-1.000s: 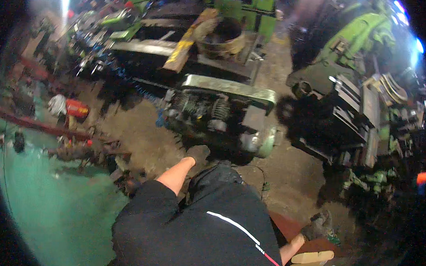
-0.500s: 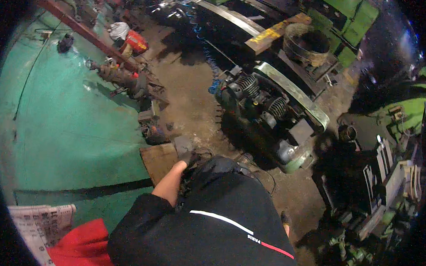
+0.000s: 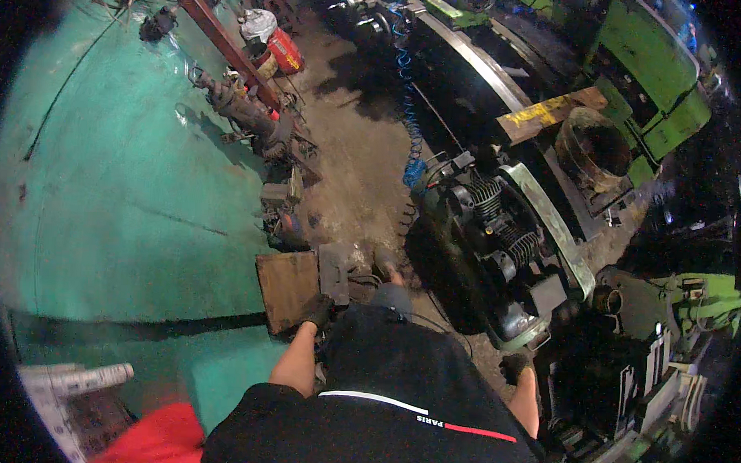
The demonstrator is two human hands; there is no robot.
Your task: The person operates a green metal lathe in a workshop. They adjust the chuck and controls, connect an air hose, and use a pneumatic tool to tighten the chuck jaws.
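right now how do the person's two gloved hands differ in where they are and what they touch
The left hand in a dark glove reaches forward to the flat brown rectangular board near the teal wall, at its lower edge; whether it grips it is unclear. The right hand, also dark-gloved, hangs at the side beside the dark finned compressor machine, holding nothing visible. The left forearm points ahead, the right points down. Both arms are bare below short black sleeves.

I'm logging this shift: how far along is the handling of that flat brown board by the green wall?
Done: nothing visibly finished. In hand: the gloved left hand reaches the brown board lying on the floor; whether it grips is unclear. The right hand hangs free near the compressor. Left: lifting the board.
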